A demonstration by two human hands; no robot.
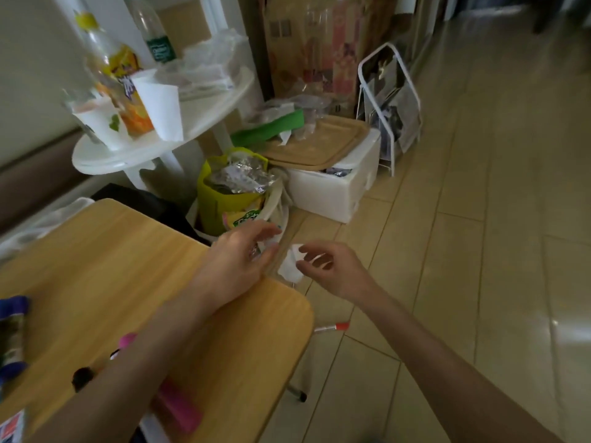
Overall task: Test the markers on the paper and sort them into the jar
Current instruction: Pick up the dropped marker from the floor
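My left hand [240,257] reaches over the far right corner of the wooden table [96,251], fingers curved beside a faint clear object [275,270] that may be the jar; the blur hides whether it grips it. My right hand [332,270] hovers past the table edge with fingers apart, thumb and forefinger close to a white piece [289,266]. A pink marker [179,407] lies on the table partly under my left forearm. A pink cap [128,340] and a black cap [82,377] show beside the arm. A red-capped marker [332,327] and a black marker [297,394] lie on the floor.
Purple-ended items [12,308] lie at the table's left edge. Behind stand a round white table [204,116] with bottles and cups, a yellow-green bag [224,193] and a white foam box [332,193] with a wooden lid. Tiled floor [479,251] stretches to the right.
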